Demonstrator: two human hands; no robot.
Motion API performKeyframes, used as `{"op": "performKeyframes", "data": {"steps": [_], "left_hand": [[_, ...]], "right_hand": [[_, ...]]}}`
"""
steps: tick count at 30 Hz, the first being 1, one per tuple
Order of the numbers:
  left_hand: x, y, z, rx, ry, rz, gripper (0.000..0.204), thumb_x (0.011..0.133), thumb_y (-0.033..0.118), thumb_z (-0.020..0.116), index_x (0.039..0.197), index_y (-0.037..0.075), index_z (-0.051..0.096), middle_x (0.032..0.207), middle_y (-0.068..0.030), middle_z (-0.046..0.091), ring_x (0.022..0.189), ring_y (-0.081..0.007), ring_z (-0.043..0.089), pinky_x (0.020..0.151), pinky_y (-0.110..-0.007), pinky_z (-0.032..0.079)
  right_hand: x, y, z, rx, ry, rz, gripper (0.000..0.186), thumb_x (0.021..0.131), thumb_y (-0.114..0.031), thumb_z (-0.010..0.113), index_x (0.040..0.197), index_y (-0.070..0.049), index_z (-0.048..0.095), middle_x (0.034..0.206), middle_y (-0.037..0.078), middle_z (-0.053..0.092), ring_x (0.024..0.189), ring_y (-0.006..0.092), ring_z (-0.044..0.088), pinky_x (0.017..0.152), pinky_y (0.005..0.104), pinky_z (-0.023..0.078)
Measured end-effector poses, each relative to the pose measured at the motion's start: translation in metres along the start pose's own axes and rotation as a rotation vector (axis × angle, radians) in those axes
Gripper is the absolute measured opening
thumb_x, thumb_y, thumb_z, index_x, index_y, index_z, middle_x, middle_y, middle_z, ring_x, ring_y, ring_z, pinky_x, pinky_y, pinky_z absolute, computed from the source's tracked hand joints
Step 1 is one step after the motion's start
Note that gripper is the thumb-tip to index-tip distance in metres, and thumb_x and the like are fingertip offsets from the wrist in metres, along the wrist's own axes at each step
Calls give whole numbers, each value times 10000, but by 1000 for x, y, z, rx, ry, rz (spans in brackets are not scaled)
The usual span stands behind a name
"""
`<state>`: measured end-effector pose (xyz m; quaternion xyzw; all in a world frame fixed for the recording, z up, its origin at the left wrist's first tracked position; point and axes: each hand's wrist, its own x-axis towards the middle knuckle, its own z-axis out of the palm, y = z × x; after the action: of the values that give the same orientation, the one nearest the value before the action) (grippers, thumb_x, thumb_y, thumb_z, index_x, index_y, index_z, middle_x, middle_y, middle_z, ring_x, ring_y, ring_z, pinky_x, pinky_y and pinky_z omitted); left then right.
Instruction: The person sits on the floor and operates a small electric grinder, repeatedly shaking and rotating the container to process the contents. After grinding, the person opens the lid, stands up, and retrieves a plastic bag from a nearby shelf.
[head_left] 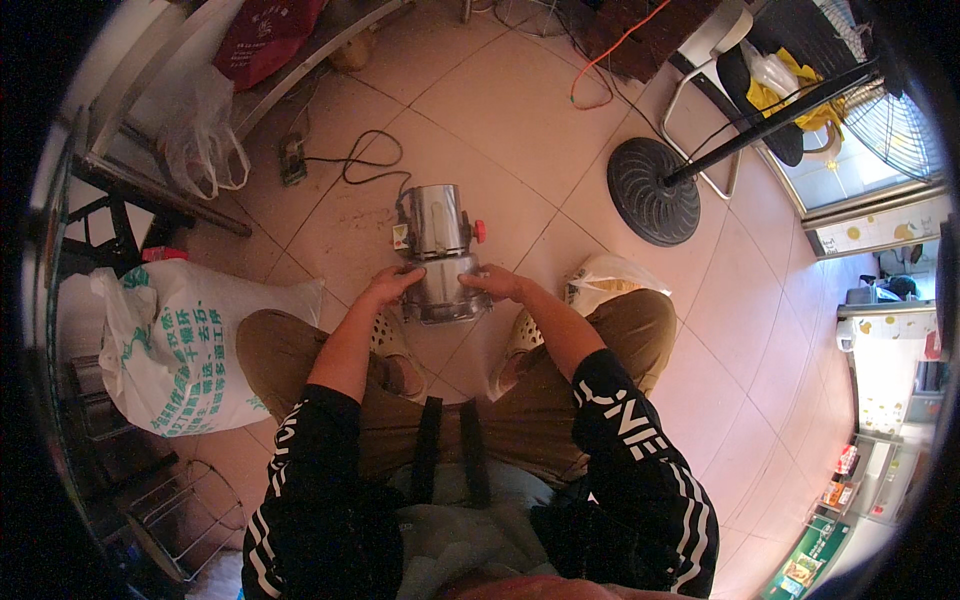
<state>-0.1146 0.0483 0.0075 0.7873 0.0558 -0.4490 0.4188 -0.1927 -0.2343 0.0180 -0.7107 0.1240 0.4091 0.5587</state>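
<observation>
A silver metal electric grinder (436, 219) lies tipped toward me on the tiled floor between my feet, or is tilted; which of the two I cannot tell. A red knob sticks out on its right side, and a black cord leaves its left side. My left hand (397, 284) grips the left of the grinder's wide round near section, thumb on top. On the opposite side my right hand (494, 282) holds the same section, its thumb also on the metal. The fingers beneath are partly hidden. Both of my feet, in pale clogs (390, 340), are just behind it.
A large white sack (185, 350) with green print stands at the left. The cord runs to a power socket (292, 160). By my right knee sits a plastic bag (612, 278). A fan's round black base (652, 192) stands farther right, near a chair.
</observation>
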Motion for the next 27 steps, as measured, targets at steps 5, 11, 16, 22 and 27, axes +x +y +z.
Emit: {"op": "performKeyframes", "data": {"steps": [5, 11, 16, 22, 27], "left_hand": [[-12, 8, -2, -22, -5, 31, 837, 759, 647, 651, 1289, 13, 522, 1206, -143, 587, 966, -257, 581, 768, -392, 482], [-24, 31, -7, -30, 10, -51, 859, 775, 685, 604, 1278, -7, 527, 1189, -178, 591, 937, -282, 602, 767, -433, 490], [-33, 47, -25, -192, 13, -32, 708, 852, 621, 546, 1203, 7, 570, 1073, -161, 617, 831, -270, 614, 705, -424, 514], [-25, 56, -55, -458, 39, 107, 447, 952, 453, 483, 1098, 49, 607, 939, -82, 618, 754, -227, 598, 639, -398, 519], [-8, 59, -58, -897, 87, 228, 341, 969, 291, 452, 1116, 20, 598, 978, -69, 627, 842, -169, 602, 730, -327, 512]], "right_hand": [[9, 2, -2, -123, -9, 70, 850, 765, -727, 566, 1161, 24, 607, 1069, 126, 623, 935, 231, 593, 750, 361, 477], [-20, -31, -14, -53, -67, 151, 975, 747, -798, 495, 1179, 73, 568, 1071, 196, 625, 973, 306, 614, 830, 393, 500], [-40, -54, -37, 132, 5, 136, 1050, 735, -823, 466, 1187, 123, 530, 1059, 284, 609, 938, 371, 640, 825, 446, 526], [-16, -62, -67, 332, 99, 26, 900, 836, -733, 442, 1178, 93, 547, 974, 225, 625, 808, 321, 621, 722, 431, 531], [3, -73, -71, 657, 181, -124, 708, 873, -673, 456, 1007, 10, 581, 843, 155, 613, 704, 258, 583, 642, 399, 510]]}}
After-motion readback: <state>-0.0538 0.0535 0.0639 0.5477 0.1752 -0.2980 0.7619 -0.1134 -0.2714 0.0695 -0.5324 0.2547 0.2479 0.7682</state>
